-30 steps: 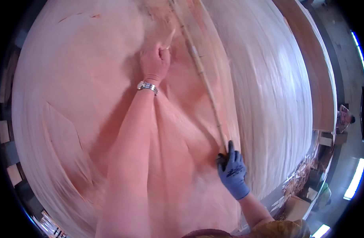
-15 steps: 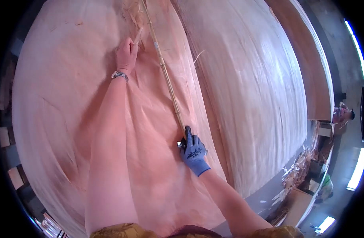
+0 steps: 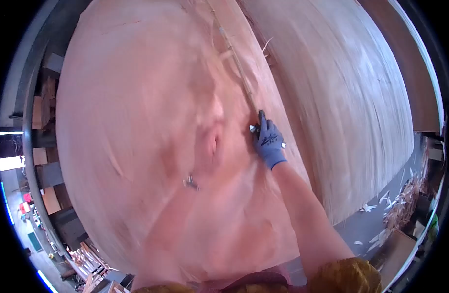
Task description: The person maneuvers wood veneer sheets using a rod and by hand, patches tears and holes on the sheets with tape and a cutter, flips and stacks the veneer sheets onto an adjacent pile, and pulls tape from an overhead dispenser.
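A wide sheet of thin wood veneer lies wrinkled under both my hands. My right hand, in a grey-blue glove with dark marks, is closed around the near end of a thin jointed bamboo stick, one finger pointing along it. Small shiny metal pieces stick out on both sides of this glove. My bare left hand, with a metal band at the wrist, is over the sheet, left of the stick. Motion smears its fingers, and I cannot make out what they hold.
To the right lies another pale veneer stack, with a gap between. Wood scraps litter the floor at the lower right. Dark metal framing with wood blocks runs along the left.
My left hand has come back towards me from the torn strip at the far part of the sheet. My right hand still holds the stick; the view has shifted.
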Action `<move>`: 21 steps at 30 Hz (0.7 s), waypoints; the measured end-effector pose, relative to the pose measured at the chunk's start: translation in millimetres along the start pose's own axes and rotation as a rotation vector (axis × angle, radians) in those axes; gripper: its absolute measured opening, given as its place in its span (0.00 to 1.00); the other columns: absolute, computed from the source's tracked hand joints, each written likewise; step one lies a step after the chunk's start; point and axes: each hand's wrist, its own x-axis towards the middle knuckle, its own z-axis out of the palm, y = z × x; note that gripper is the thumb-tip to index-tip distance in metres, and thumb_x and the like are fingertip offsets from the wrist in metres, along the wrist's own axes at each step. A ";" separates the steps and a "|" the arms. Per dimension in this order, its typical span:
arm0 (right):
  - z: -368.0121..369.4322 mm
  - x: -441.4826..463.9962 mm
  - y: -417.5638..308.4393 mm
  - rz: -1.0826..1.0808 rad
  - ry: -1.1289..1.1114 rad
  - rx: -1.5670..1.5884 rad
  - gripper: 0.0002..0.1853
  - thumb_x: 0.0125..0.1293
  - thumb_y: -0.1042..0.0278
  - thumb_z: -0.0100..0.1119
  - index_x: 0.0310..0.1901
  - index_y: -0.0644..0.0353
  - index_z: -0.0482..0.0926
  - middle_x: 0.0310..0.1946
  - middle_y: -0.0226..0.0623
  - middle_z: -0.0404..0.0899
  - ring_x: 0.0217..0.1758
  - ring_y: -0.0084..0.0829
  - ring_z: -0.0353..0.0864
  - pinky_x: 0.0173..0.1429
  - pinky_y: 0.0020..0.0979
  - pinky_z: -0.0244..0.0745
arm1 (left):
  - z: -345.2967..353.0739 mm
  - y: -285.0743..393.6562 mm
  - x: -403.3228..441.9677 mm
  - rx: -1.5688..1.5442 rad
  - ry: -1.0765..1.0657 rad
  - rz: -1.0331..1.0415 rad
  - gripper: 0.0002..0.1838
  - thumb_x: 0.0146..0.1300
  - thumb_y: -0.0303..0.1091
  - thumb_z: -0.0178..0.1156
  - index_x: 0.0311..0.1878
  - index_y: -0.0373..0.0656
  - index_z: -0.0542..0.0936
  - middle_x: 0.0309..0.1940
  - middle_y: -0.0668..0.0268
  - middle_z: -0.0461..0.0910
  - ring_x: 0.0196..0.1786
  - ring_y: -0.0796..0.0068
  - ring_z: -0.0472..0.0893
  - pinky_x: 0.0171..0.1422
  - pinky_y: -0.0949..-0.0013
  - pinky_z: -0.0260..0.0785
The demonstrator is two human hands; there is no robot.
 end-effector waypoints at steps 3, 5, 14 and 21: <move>-18.5 -4.8 -11.2 -0.003 -0.020 -0.013 0.35 0.65 0.58 0.52 0.73 0.52 0.52 0.48 0.45 0.74 0.50 0.45 0.77 0.51 0.49 0.74 | -66.9 63.5 -137.6 -0.367 -0.253 -0.238 0.18 0.56 0.24 0.53 0.52 0.38 0.76 0.52 0.55 0.77 0.55 0.54 0.74 0.58 0.55 0.67; -24.6 -9.0 -11.6 -0.020 0.008 -0.024 0.33 0.67 0.58 0.48 0.72 0.54 0.54 0.48 0.47 0.75 0.50 0.47 0.77 0.52 0.48 0.74 | -113.9 103.1 -210.5 -0.246 -0.454 -0.248 0.14 0.54 0.24 0.56 0.45 0.40 0.79 0.50 0.57 0.77 0.55 0.53 0.74 0.58 0.53 0.67; -144.3 -177.8 -30.0 -0.120 0.005 0.239 0.17 0.67 0.52 0.54 0.47 0.57 0.68 0.33 0.52 0.80 0.38 0.55 0.80 0.41 0.53 0.72 | -282.1 164.7 -427.9 -0.117 -0.767 -0.385 0.07 0.55 0.33 0.60 0.34 0.40 0.78 0.38 0.55 0.79 0.43 0.54 0.78 0.48 0.55 0.70; -62.2 -409.1 49.7 0.212 -0.304 0.274 0.17 0.68 0.54 0.51 0.47 0.60 0.67 0.36 0.57 0.79 0.43 0.58 0.79 0.47 0.51 0.72 | -305.7 167.0 -506.4 0.150 -0.916 -0.845 0.13 0.59 0.37 0.56 0.27 0.38 0.70 0.21 0.51 0.73 0.27 0.51 0.75 0.30 0.54 0.63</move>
